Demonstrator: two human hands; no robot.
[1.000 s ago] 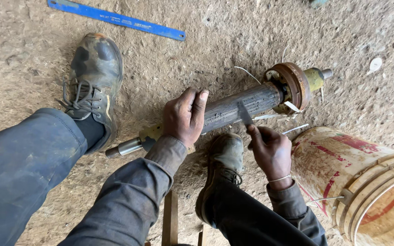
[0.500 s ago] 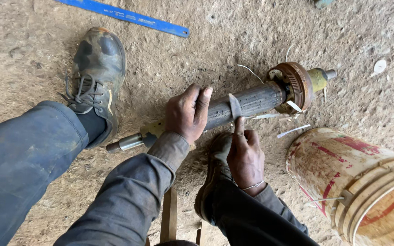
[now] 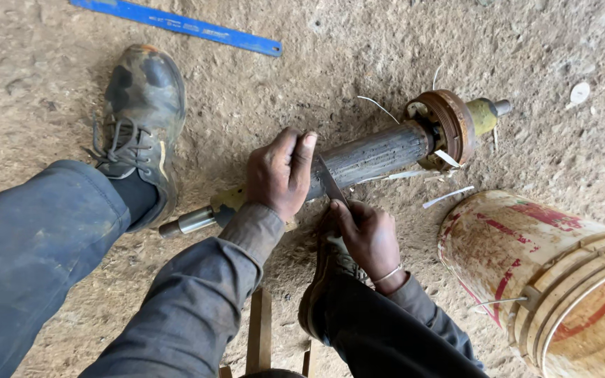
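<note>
Left hand (image 3: 279, 173) laid palm-down over the grooved steel cylinder (image 3: 372, 157), fingers pressed together and curled across its top, pinning it to the dirt floor (image 3: 330, 63). Right hand (image 3: 369, 234) just beside, closed in a pinch on a short flat metal blade (image 3: 330, 180), blade tip tilted up against the cylinder's near side, right next to the left fingertips. Thin bangle at the right wrist.

Cylinder lying across the floor, slanting from lower left to upper right: bare shaft end (image 3: 187, 222) poking out below the left wrist, rusty round flange (image 3: 449, 126) at the far end, then a yellowish stub (image 3: 484, 114) with a small grey tip. Pale thin strips (image 3: 449, 196) scattered on the ground around the flange end.

Worn, mud-stained lace-up shoe (image 3: 141, 119) planted to the left of the shaft; second shoe partly hidden beneath the right hand. Grey sleeves and trouser legs filling the bottom of the view. Stained white-and-red plastic bucket (image 3: 519, 252) tipped on its side at lower right, near the right forearm. Blue hacksaw blade (image 3: 176, 26) flat on the floor at the top, well apart from both hands.
</note>
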